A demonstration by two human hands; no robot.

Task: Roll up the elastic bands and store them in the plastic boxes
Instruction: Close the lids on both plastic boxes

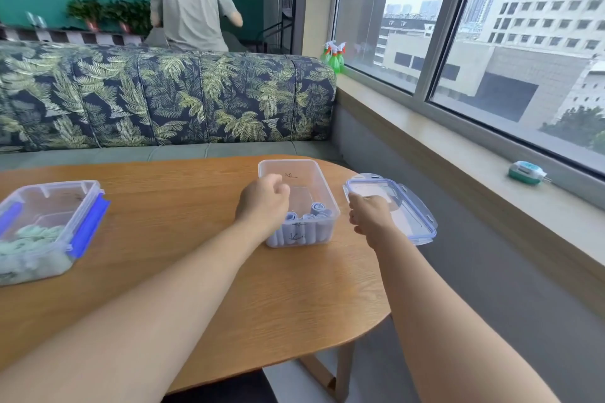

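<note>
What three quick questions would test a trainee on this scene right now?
1. True or false: the open box holds rolled bands.
2. The stored bands in the left box are: A green, B red, C yellow?
3. Which hand touches the loose lid?
Key: 1 true; 2 A; 3 the right hand.

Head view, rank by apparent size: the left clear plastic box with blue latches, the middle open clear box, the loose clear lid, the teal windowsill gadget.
1. Left clear plastic box with blue latches (nearest)
2. Middle open clear box and loose clear lid: alike
3. Teal windowsill gadget
</note>
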